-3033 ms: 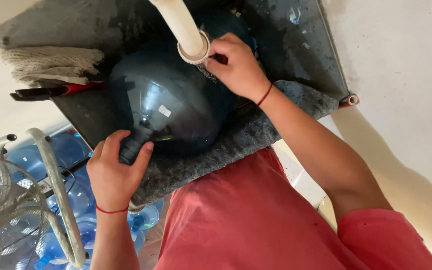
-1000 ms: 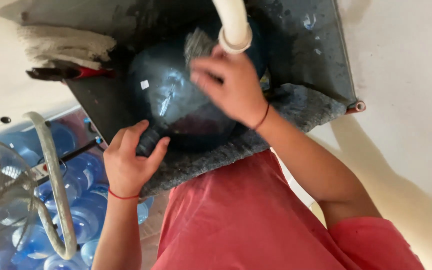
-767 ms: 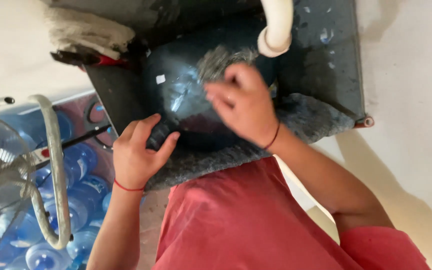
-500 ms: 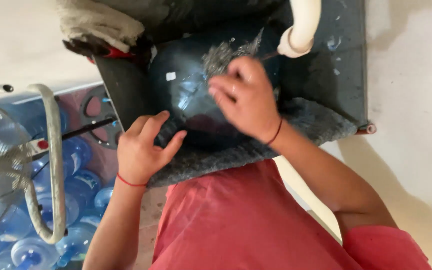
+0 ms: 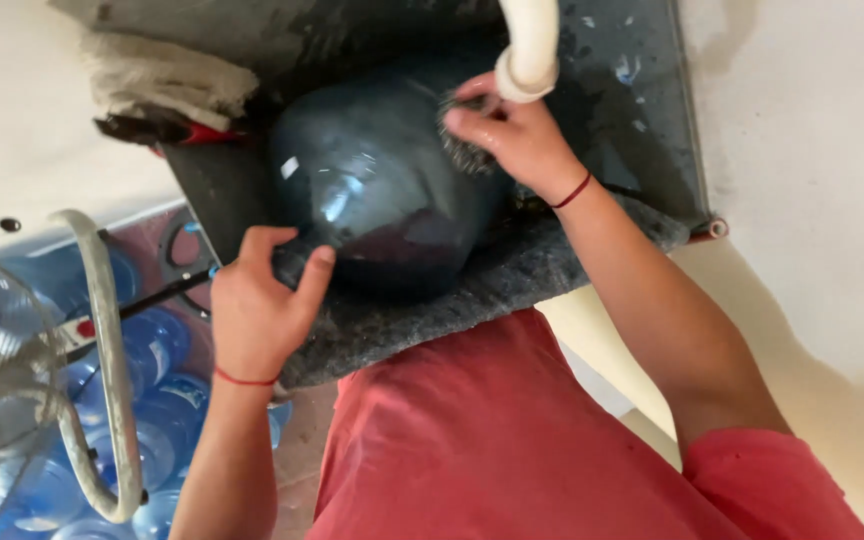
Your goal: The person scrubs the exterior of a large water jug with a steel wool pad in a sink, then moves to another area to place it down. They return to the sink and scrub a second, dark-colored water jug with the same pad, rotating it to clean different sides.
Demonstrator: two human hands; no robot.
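Since half a second earlier, the right hand (image 5: 512,135) had slid up the big blue water bottle (image 5: 382,195) toward its broad bottom end, close under the white pipe (image 5: 529,45), and the view had swung left.

Its fingers (image 5: 467,118) were curled shut on a grey scouring pad (image 5: 464,150), pressing it against the bottle's wall just below the pipe's mouth. A red thread circled that wrist. The left hand (image 5: 262,310) had its fingers closed about the bottle's narrow neck, thumb (image 5: 314,272) laid over the shoulder, and a red thread sat on that wrist too.

The bottle lay on its side in a dark grey sink (image 5: 642,120), resting on the grey felt mat (image 5: 512,285) draped over the sink's front edge. Its long axis ran from lower left to upper right: neck toward the person and to the left, base toward the back of the sink. Whether it held any water could not be told; the wall looked wet and shiny.

Farther out, a folded beige cloth (image 5: 167,75) lay on the sink's left rim with a red-handled tool (image 5: 177,130) just beneath it. Down on the floor to the left stood many blue bottles (image 5: 142,400), behind a curved metal frame (image 5: 102,350). The person wore a red shirt (image 5: 512,440).
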